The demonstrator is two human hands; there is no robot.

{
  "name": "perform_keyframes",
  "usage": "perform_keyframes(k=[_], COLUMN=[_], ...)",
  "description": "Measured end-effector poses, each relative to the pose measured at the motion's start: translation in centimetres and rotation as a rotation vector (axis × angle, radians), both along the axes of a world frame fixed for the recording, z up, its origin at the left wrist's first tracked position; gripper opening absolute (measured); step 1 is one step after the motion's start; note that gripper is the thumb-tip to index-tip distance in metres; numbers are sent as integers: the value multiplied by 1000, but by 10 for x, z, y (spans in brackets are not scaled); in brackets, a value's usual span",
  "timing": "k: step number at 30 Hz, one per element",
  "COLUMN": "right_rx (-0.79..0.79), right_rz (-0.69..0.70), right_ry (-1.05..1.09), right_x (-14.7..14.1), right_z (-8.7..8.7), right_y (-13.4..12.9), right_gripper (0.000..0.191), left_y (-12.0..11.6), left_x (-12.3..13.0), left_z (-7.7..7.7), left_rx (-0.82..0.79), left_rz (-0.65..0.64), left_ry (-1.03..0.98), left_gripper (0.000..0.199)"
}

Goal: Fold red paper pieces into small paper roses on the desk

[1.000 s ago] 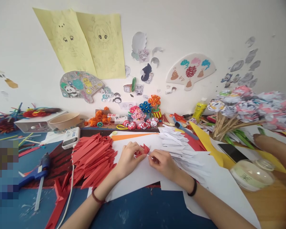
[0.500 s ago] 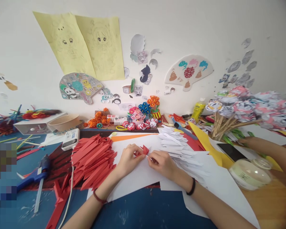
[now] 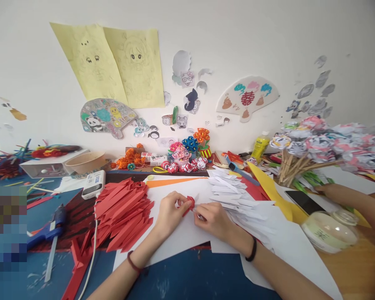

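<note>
Between my two hands is a small red folded paper piece (image 3: 190,202), with a bit of white paper at its side. My left hand (image 3: 174,211) pinches the red piece from the left. My right hand (image 3: 213,220) is closed at its right edge, fingertips pressed together on a white part of it. Both hands are over white paper sheets (image 3: 171,246). To the left lies a heap of red folded paper strips (image 3: 125,212). A pile of white folded paper strips (image 3: 228,187) lies to the right.
A blue glue gun (image 3: 54,225) and a white power bank (image 3: 94,183) with a cable lie at left. At right are a phone (image 3: 304,202), a clear jar (image 3: 329,232), a bunch of paper flowers (image 3: 312,137) and another person's hand (image 3: 331,192). Small flower crafts (image 3: 187,154) line the wall.
The red paper piece has turned between my fingers and now looks rounder. Both hands stay almost in place. The whole view has shifted slightly.
</note>
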State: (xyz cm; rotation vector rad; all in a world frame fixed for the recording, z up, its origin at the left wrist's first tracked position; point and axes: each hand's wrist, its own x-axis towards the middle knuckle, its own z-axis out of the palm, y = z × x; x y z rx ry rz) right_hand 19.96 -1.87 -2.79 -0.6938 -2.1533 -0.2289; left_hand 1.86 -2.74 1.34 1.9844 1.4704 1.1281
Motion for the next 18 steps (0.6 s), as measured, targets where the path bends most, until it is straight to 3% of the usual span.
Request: perform_keyframes(k=[18], right_rx=[-50], right_rz=[8], right_ry=[50], right_x=[-1], right_z=[6], right_y=[-2], right_gripper=[24], left_y=[9], left_x=[-3], left_z=[-6], left_rx=[-60], left_rz=[31], left_ry=[-122], left_gripper=[20])
